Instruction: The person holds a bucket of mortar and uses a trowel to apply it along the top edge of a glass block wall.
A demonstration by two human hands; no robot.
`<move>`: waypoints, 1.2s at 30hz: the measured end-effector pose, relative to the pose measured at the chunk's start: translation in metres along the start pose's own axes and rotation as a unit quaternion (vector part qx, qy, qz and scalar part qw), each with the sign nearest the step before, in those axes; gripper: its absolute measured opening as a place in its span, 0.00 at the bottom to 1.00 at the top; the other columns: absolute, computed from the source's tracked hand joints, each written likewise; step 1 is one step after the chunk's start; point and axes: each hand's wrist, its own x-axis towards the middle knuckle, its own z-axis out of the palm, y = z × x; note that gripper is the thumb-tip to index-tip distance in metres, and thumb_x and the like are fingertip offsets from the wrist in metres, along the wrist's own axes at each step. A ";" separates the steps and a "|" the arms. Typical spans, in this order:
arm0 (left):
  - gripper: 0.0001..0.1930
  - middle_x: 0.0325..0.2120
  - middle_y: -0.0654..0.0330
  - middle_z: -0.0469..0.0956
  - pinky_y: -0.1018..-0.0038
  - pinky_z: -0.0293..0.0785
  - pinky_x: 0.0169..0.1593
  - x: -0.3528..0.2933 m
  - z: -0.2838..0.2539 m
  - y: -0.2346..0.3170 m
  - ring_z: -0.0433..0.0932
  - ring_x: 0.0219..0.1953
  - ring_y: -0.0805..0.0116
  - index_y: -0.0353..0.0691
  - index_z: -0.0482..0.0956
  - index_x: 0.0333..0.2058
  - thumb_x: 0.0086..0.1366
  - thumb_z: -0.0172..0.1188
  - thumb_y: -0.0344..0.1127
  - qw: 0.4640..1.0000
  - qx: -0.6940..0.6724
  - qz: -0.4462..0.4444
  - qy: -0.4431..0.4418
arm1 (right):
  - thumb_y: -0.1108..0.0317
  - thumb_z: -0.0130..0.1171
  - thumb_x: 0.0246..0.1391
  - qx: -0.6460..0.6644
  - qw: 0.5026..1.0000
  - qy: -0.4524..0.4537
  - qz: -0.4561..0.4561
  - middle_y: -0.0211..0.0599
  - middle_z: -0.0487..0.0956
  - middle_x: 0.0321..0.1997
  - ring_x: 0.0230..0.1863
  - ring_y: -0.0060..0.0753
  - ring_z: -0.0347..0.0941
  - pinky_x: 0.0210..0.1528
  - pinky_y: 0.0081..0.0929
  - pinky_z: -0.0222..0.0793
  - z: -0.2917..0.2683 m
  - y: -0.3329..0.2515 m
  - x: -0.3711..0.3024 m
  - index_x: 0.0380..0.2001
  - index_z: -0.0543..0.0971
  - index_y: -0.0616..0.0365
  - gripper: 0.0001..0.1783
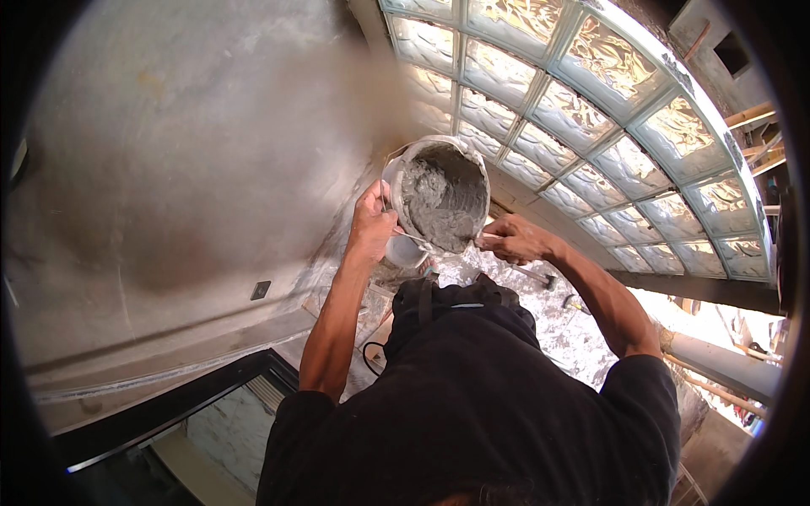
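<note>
A bucket [467, 148] with a mortar-crusted rim is held up in front of me, tilted so that its mouth faces me. Wet grey mortar [439, 221] lies in its lower part and clings to the inner wall. My left hand [372, 221] is closed on the bucket's left side, by its thin wire handle. On the lower right, my right hand [513, 239] has its fingers curled at the rim; the fingertips are partly hidden. Just beneath the bucket, a smaller whitish container [405, 251] shows in part.
A smooth grey plaster wall [186, 160] rises on the left, with a dark socket plate [261, 290] low on it. A curved glass block wall [582, 110] stands to the right. Tools [547, 281] lie on the bright, splattered floor. A pale pipe [717, 363] runs at the right.
</note>
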 end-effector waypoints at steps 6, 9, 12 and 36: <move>0.15 0.30 0.64 0.73 0.76 0.76 0.28 0.006 -0.001 0.008 0.75 0.27 0.75 0.43 0.65 0.34 0.54 0.44 0.13 0.995 -0.094 -0.012 0.010 | 0.44 0.52 0.61 0.004 0.996 0.080 -0.031 0.27 0.67 0.13 0.16 0.20 0.63 0.17 0.27 0.56 -0.023 -0.008 -0.025 0.23 0.77 0.59 0.27; 0.15 0.28 0.64 0.72 0.73 0.78 0.27 0.018 0.000 0.005 0.74 0.26 0.75 0.44 0.64 0.34 0.54 0.43 0.13 0.995 -0.098 0.002 0.015 | 0.42 0.48 0.62 -0.149 0.981 0.123 0.004 0.28 0.66 0.10 0.13 0.22 0.61 0.16 0.28 0.56 -0.039 -0.003 -0.015 0.22 0.79 0.59 0.31; 0.16 0.24 0.65 0.68 0.67 0.80 0.25 0.021 0.000 0.001 0.69 0.22 0.75 0.44 0.63 0.34 0.52 0.43 0.13 0.992 -0.125 -0.033 0.013 | 0.44 0.51 0.64 0.004 0.996 0.080 -0.033 0.23 0.67 0.14 0.14 0.18 0.60 0.16 0.23 0.53 -0.036 0.007 -0.018 0.21 0.76 0.56 0.28; 0.16 0.24 0.62 0.67 0.36 0.77 0.37 0.023 -0.033 -0.049 0.67 0.22 0.68 0.45 0.67 0.34 0.51 0.47 0.15 0.978 -0.131 -0.131 0.101 | 0.73 0.49 0.57 -0.228 0.519 0.800 -0.197 0.49 0.70 0.35 0.33 0.44 0.71 0.35 0.38 0.71 -0.126 -0.125 -0.033 0.62 0.63 0.73 0.29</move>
